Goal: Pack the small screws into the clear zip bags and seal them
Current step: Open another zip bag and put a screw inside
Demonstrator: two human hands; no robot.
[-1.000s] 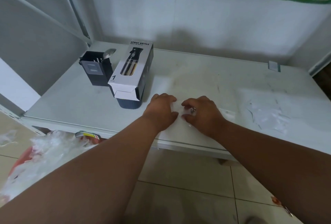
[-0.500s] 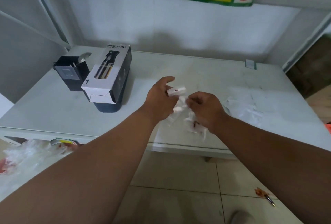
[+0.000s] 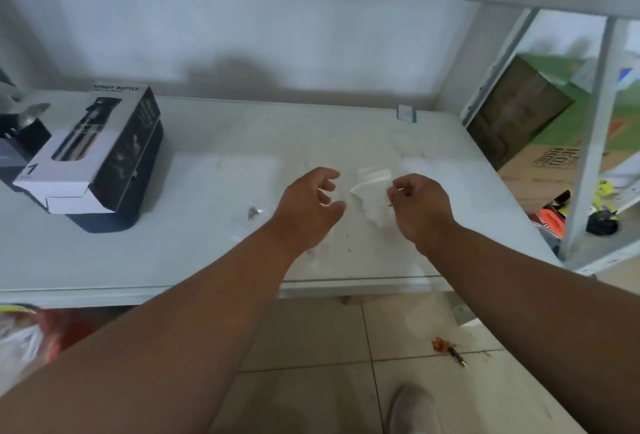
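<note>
My right hand [image 3: 420,206] is pinched on a bunch of clear zip bags [image 3: 370,192], held a little above the white table [image 3: 194,253]. Just left of the bags hovers my left hand [image 3: 311,205], fingers curled apart and holding nothing. A small clear packet with a few metal screws [image 3: 253,212] lies on the table to the left of my left hand. More flat clear bags [image 3: 429,168] lie faintly visible on the table behind my right hand.
A spray bottle box [image 3: 93,149] rests on a dark container at the table's left, with a black holder [image 3: 15,142] beyond it. A metal shelf post [image 3: 588,142] and cardboard boxes [image 3: 519,114] stand at right. A pen [image 3: 457,356] lies on the floor tiles.
Both hands rose from the table with the bags. My left hand has let go and opened; my right hand keeps the bags. The view swung to the right.
</note>
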